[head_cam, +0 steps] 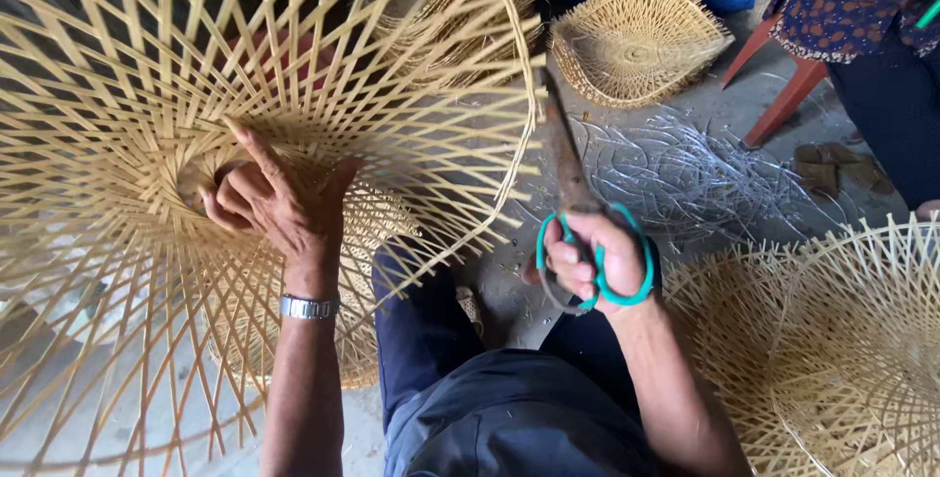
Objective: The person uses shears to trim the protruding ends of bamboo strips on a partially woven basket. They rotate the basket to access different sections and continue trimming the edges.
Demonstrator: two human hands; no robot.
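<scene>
Trimming stage imo: left hand (279,205) grips the middle of the big open-weave basket frame (147,144), fingers curled thru the strips. Right hand (592,263) is closed round green-handled scissors (578,203), blade pointing up w/ its tip at the rim just beyond. Next move needs the blades opened onto a stray strip end.

One camera sits on my head, looking steeply down. It is close over my lap and hands. The floor lies far ahead.
</scene>
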